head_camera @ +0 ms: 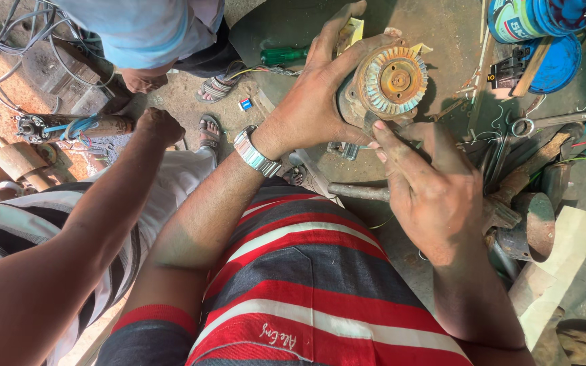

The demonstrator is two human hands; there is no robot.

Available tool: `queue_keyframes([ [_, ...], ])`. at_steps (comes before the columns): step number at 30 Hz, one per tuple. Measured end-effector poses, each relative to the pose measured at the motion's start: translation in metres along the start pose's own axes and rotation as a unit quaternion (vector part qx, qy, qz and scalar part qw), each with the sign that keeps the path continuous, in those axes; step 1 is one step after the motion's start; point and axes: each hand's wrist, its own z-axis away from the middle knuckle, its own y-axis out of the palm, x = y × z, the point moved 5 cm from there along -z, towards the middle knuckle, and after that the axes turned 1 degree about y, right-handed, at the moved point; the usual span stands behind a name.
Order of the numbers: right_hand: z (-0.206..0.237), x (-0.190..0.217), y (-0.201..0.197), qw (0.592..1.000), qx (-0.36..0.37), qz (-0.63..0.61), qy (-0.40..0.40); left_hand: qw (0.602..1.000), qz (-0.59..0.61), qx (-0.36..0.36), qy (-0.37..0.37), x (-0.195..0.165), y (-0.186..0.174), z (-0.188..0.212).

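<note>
The left hand (320, 102) wraps around a rusty round motor part (389, 83), grip closed on its left side and back, holding it up above the floor (442, 41). The right hand (428, 190) reaches up from below, fingertips (381, 132) touching the part's lower edge; its grip is loosely curled, pinching at the rim. A metal watch (256, 154) sits on the left wrist. Below the part lies a steel rod (357, 192). To the right are a spanner (551, 122), rusty cylinders (534, 227) and blue tins (544, 17). A green screwdriver (283, 54) lies beyond. Another person's arm (103, 203) stretches in at left.
</note>
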Motion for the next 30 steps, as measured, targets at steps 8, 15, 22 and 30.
queue_keyframes([
  [8,-0.003,0.012,0.023,0.998,0.040,0.009,0.057,0.999,-0.007,-0.031,-0.017,0.001,0.002,0.009],
  [15,-0.008,0.014,0.032,0.997,0.031,0.009,0.065,0.998,-0.030,-0.057,-0.018,0.003,0.007,0.011],
  [22,-0.014,0.021,0.034,0.996,0.028,-0.008,0.087,0.998,-0.016,-0.050,-0.038,0.004,0.002,0.015],
  [30,-0.027,0.028,0.033,0.996,-0.011,-0.070,0.046,0.996,-0.049,-0.051,-0.056,0.006,0.000,0.014],
])
